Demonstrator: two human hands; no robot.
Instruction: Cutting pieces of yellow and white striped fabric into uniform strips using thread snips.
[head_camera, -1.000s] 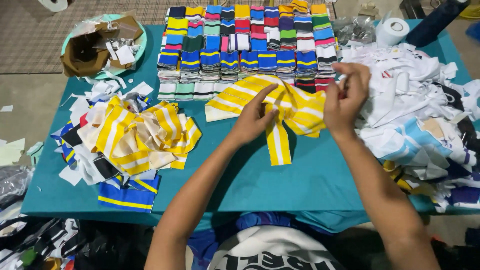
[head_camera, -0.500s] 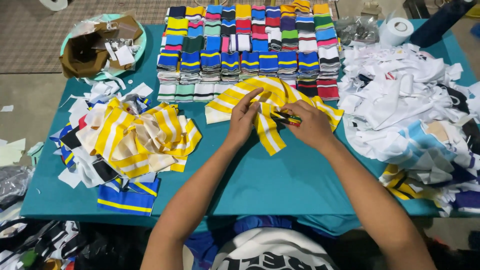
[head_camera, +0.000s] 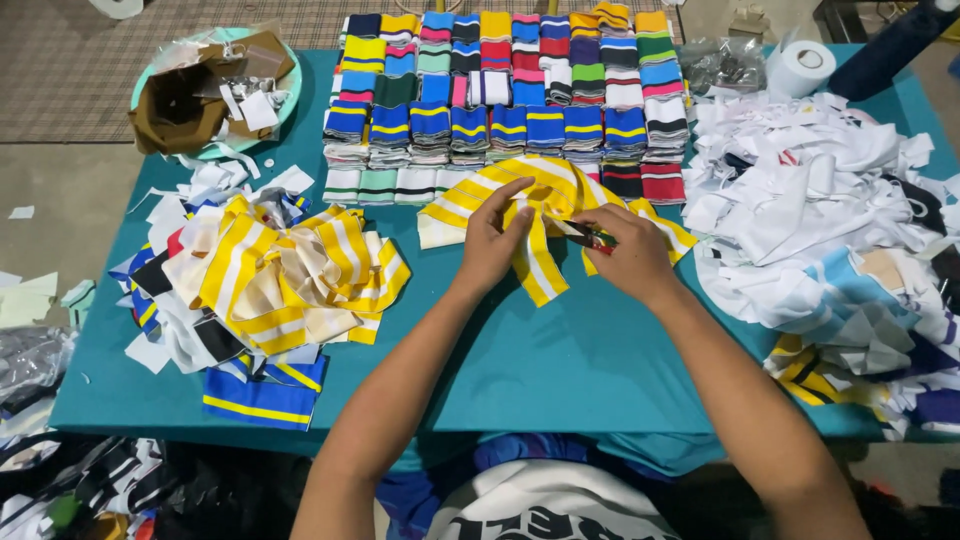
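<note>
A bundle of yellow-and-white striped knit strips (head_camera: 545, 200) lies on the teal table (head_camera: 600, 360) in front of me. My left hand (head_camera: 495, 240) presses down on the strips with fingers spread over them. My right hand (head_camera: 625, 250) is closed around a small pair of snips with red handles (head_camera: 592, 236), the blades pointing left at a strip between my two hands.
Rows of folded striped knit pieces in many colours (head_camera: 510, 90) fill the far middle. A loose heap of yellow-striped pieces (head_camera: 280, 280) lies left, a white scrap pile (head_camera: 820, 200) right. A tape roll (head_camera: 805, 68) and a scrap-filled basin (head_camera: 215, 90) sit at the back.
My right hand came down from the raised position near the white pile onto the yellow strips, now holding the snips. My left hand shifted slightly on the strips.
</note>
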